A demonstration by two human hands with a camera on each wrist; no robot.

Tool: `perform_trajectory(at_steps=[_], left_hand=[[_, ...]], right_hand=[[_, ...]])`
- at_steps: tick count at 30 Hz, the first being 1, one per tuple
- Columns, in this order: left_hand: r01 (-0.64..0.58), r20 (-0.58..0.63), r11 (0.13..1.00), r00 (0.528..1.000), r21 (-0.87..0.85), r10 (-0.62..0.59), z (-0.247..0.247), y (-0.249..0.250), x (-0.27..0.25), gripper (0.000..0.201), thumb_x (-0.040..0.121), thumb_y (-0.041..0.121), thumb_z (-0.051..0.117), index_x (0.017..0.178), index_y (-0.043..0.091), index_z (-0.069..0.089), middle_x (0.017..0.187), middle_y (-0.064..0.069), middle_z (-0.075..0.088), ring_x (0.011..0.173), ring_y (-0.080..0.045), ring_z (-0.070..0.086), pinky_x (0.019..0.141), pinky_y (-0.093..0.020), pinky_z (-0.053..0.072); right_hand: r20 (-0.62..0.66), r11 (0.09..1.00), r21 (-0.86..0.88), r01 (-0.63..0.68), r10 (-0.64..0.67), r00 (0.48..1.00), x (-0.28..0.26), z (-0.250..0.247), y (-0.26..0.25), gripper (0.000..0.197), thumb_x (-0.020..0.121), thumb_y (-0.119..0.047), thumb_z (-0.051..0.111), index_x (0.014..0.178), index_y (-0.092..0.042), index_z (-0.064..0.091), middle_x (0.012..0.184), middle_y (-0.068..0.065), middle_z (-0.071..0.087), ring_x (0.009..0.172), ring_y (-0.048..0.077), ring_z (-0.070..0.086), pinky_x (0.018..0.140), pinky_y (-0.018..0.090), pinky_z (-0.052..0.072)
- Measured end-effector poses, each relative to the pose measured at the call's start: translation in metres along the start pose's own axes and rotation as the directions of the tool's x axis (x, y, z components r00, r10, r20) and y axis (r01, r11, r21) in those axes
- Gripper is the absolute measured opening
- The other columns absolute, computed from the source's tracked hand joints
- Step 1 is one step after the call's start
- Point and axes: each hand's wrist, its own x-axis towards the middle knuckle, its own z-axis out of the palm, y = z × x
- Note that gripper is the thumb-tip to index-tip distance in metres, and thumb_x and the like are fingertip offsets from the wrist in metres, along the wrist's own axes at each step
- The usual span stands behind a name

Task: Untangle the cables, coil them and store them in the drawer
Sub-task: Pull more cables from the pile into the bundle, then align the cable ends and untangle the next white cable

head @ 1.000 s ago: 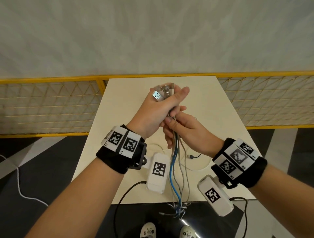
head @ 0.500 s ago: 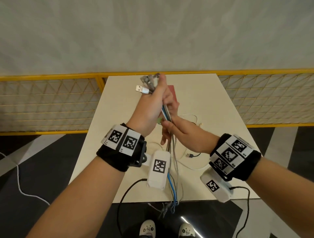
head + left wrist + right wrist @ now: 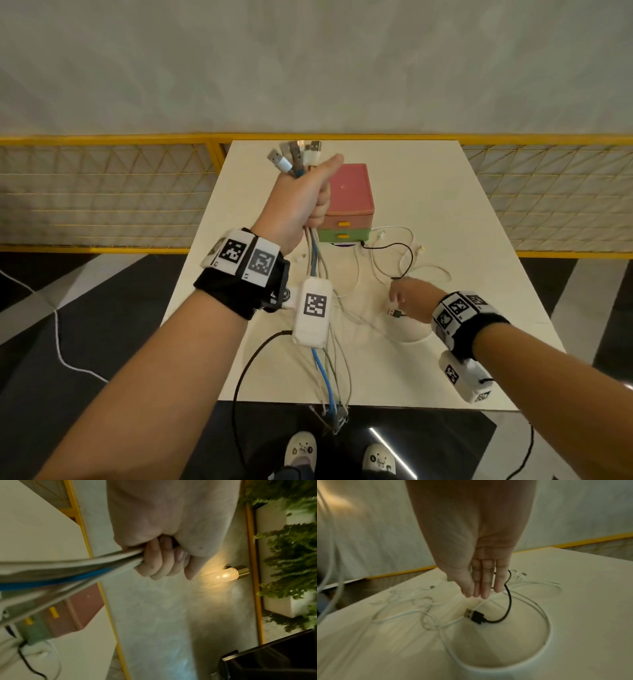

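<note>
My left hand (image 3: 305, 195) is raised above the table and grips a bundle of cables (image 3: 329, 370) in a fist (image 3: 159, 562); their USB plugs (image 3: 294, 156) stick out above the thumb, and the grey, white and blue strands hang down past the table's front edge. My right hand (image 3: 406, 296) hovers low over the table with straight fingers (image 3: 485, 586), just above a black cable's USB plug (image 3: 474, 616) and loose white cables (image 3: 539, 615). It holds nothing. A small drawer unit (image 3: 349, 195), pink over green, stands behind the left hand.
The cream table (image 3: 479, 240) has a yellow mesh railing (image 3: 102, 192) behind and beside it. A white cable tangle (image 3: 423, 609) lies left of the right hand. Black floor and my shoes (image 3: 301, 452) lie below the front edge.
My right hand let go of the hanging bundle and dropped to the table on the right. My left hand lifted the bundle higher and leftward, uncovering the drawer unit.
</note>
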Motion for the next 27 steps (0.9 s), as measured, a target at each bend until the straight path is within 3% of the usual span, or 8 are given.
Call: perform_trajectory(at_steps=[8, 13, 15, 17, 18, 20, 24, 27], left_hand=[[0.084, -0.02, 0.992, 0.996, 0.095, -0.083, 0.004, -0.036, 0.004, 0.054, 0.1, 0.041, 0.048, 0.053, 0.024, 0.028, 0.046, 0.008, 0.025, 0.04, -0.009, 0.019, 0.043, -0.024, 0.015], [0.079, -0.076, 0.991, 0.995, 0.104, -0.071, 0.001, -0.046, 0.005, 0.05, 0.1, 0.039, 0.048, 0.057, 0.023, 0.03, 0.045, 0.009, 0.026, 0.039, -0.008, 0.019, 0.04, -0.021, 0.016], [0.073, -0.088, 0.992, 0.994, 0.103, -0.064, 0.002, -0.052, 0.006, 0.049, 0.1, 0.041, 0.048, 0.057, 0.021, 0.036, 0.045, 0.008, 0.027, 0.039, -0.008, 0.019, 0.04, -0.021, 0.016], [0.076, -0.06, 0.991, 0.996, 0.111, -0.07, 0.006, -0.058, 0.007, 0.044, 0.101, 0.042, 0.047, 0.067, 0.015, 0.056, 0.048, 0.006, 0.028, 0.039, -0.008, 0.02, 0.04, -0.021, 0.016], [0.089, -0.033, 0.989, 0.996, 0.117, -0.086, 0.01, -0.06, 0.006, 0.042, 0.101, 0.043, 0.047, 0.075, 0.013, 0.062, 0.05, 0.006, 0.03, 0.039, -0.008, 0.021, 0.04, -0.02, 0.017], [0.112, 0.025, 0.986, 0.993, 0.12, -0.116, 0.019, -0.062, 0.004, 0.042, 0.099, 0.045, 0.048, 0.072, 0.015, 0.06, 0.052, 0.005, 0.036, 0.038, -0.007, 0.024, 0.039, -0.019, 0.018], [0.061, 0.056, 0.99, 0.996, 0.13, -0.069, 0.027, -0.058, 0.001, 0.039, 0.098, 0.034, 0.055, 0.064, 0.016, 0.053, 0.05, 0.004, 0.045, 0.036, -0.005, 0.027, 0.037, -0.019, 0.02], [-0.006, -0.005, 0.987, 1.0, 0.159, 0.007, 0.026, -0.057, 0.002, 0.038, 0.096, 0.031, 0.059, 0.061, 0.016, 0.055, 0.051, 0.001, 0.045, 0.035, -0.006, 0.03, 0.038, -0.02, 0.023]], right_hand=[[0.014, 0.979, -0.172, -0.113, 0.117, 0.993, 0.016, 0.024, 0.003, 0.03, 0.094, -0.019, 0.049, 0.121, -0.006, 0.054, 0.125, 0.014, 0.053, 0.115, 0.031, 0.053, 0.094, 0.035, 0.044], [-0.134, 0.979, 0.193, 0.058, -0.033, 0.99, 0.007, 0.0, -0.015, 0.018, 0.098, -0.021, 0.042, 0.115, -0.015, 0.046, 0.099, 0.012, 0.063, 0.083, 0.028, 0.061, 0.073, 0.035, 0.046], [-0.286, 0.874, 0.437, 0.212, -0.089, 0.954, -0.002, -0.022, -0.032, 0.023, 0.099, -0.019, 0.042, 0.121, -0.023, 0.045, 0.081, 0.004, 0.06, 0.062, 0.019, 0.059, 0.064, 0.034, 0.051], [-0.462, 0.68, 0.619, 0.392, -0.088, 0.882, -0.012, -0.045, -0.052, 0.037, 0.097, -0.015, 0.047, 0.131, -0.028, 0.038, 0.072, 0.0, 0.055, 0.052, 0.008, 0.051, 0.054, 0.028, 0.049], [-0.532, 0.587, 0.661, 0.467, -0.071, 0.844, -0.016, -0.056, -0.06, 0.044, 0.096, -0.013, 0.05, 0.135, -0.026, 0.034, 0.071, 0.002, 0.055, 0.05, 0.006, 0.049, 0.05, 0.026, 0.047], [-0.612, 0.481, 0.683, 0.55, -0.035, 0.79, -0.023, -0.073, -0.073, 0.054, 0.093, -0.01, 0.055, 0.138, -0.022, 0.028, 0.073, 0.015, 0.059, 0.053, 0.008, 0.051, 0.046, 0.026, 0.046], [-0.679, 0.495, 0.646, 0.581, 0.025, 0.733, -0.032, -0.085, -0.081, 0.063, 0.089, -0.009, 0.061, 0.14, -0.02, 0.026, 0.073, 0.027, 0.057, 0.055, 0.013, 0.053, 0.049, 0.013, 0.041], [-0.704, 0.538, 0.595, 0.597, -0.01, 0.71, -0.037, -0.086, -0.08, 0.053, 0.09, -0.015, 0.061, 0.135, -0.02, 0.031, 0.072, 0.024, 0.059, 0.061, 0.028, 0.056, 0.054, 0.015, 0.044]])
